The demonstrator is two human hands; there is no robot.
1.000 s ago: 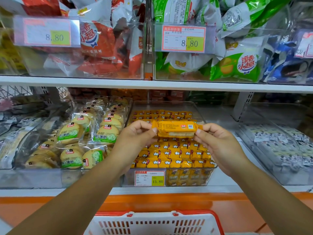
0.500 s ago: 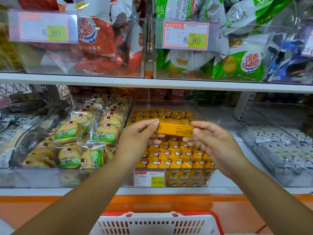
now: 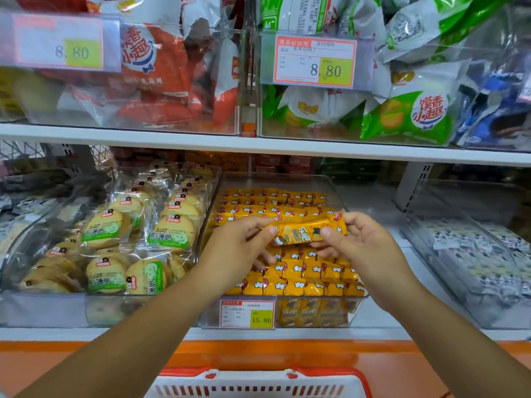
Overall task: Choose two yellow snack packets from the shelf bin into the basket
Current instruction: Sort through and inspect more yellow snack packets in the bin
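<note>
A yellow snack packet [image 3: 304, 232] is held level above the clear shelf bin [image 3: 287, 179], which is filled with several rows of the same yellow packets [image 3: 301, 271]. My left hand [image 3: 235, 248] pinches the packet's left end between thumb and fingers. My right hand [image 3: 362, 242] pinches its right end. The packet's printed face with lettering points toward me. The white basket with a red rim [image 3: 258, 383] sits low at the bottom edge, below both forearms; its inside is mostly out of frame.
A bin of round biscuits in clear wrappers [image 3: 120, 239] stands to the left, and a bin of black-and-white packets [image 3: 471, 248] to the right. The upper shelf [image 3: 258, 145] holds red, green and blue snack bags. A 15.80 price tag [image 3: 247, 313] hangs on the yellow bin.
Both hands have turned the packet over, so its printed front now faces me instead of its plain back. The hands stay above the yellow bin.
</note>
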